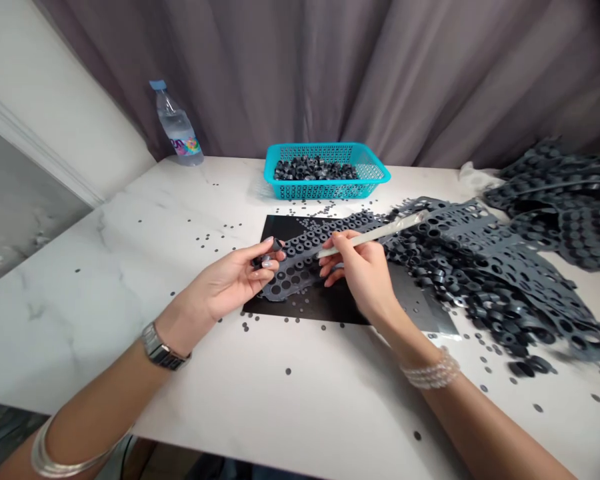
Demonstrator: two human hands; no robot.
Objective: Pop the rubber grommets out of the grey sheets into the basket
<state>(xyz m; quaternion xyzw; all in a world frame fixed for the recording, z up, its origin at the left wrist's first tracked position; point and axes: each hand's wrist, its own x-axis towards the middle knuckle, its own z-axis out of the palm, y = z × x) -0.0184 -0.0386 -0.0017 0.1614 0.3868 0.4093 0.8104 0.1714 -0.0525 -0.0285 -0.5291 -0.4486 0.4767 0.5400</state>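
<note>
Small black rubber rings [276, 245] are held between the fingertips of my left hand [240, 275], which is closed around them. My right hand [363, 270] grips a long pale stick-like tool [380, 232], its lower tip close to a grey rubber sheet [305, 241] with rows of round pieces and holes. The sheet lies over a shiny black mat [330, 308], between and just beyond my two hands. Part of the sheet is hidden behind my right hand.
A turquoise basket [377, 175] of black rings stands at the back. Loose rings [485, 310] and perforated sheets [520, 267] heap up at the right. A water bottle [180, 130] stands back left. Small black discs dot the white table [130, 333].
</note>
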